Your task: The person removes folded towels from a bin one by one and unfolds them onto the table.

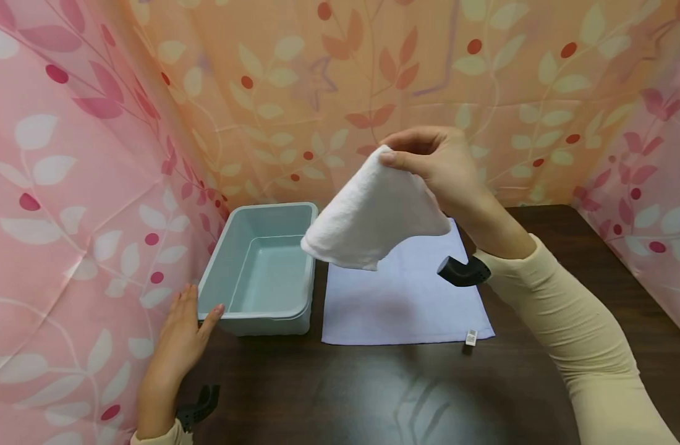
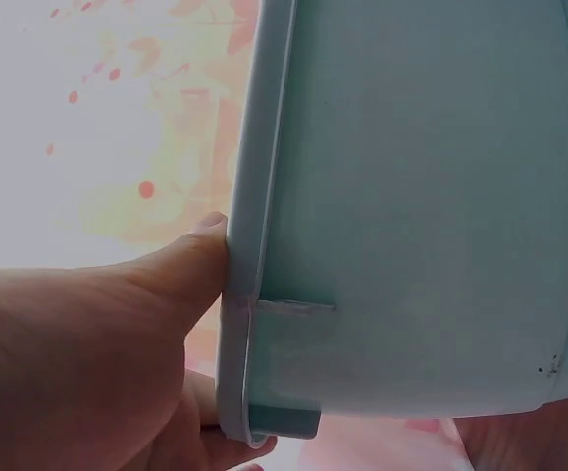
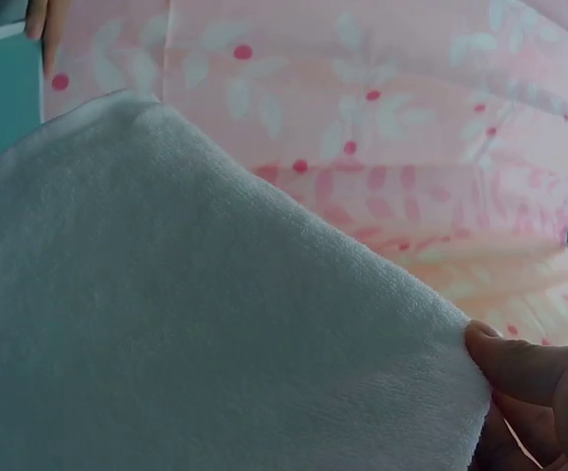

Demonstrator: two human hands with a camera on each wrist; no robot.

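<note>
A white terry cloth (image 1: pixel 373 213) hangs in the air, its top corner pinched between the thumb and fingers of my right hand (image 1: pixel 437 161). In the right wrist view the cloth (image 3: pixel 215 294) spreads wide from the pinch at its edge. Below it a pale lavender towel (image 1: pixel 407 309) lies flat on the table, a small white tag at its near right corner. My left hand (image 1: pixel 181 340) rests at the near left corner of a light blue plastic basin (image 1: pixel 273 272). Its fingers lie straight along the outside, and the thumb touches the rim (image 2: pixel 249 196).
The dark wooden table (image 1: pixel 362 389) carries the basin on the left and the towel at its right. Pink floral curtains (image 1: pixel 95 185) stand close at both sides, with an orange floral curtain (image 1: pixel 295 123) behind. A black camera mount (image 1: pixel 463 271) juts from the right wrist.
</note>
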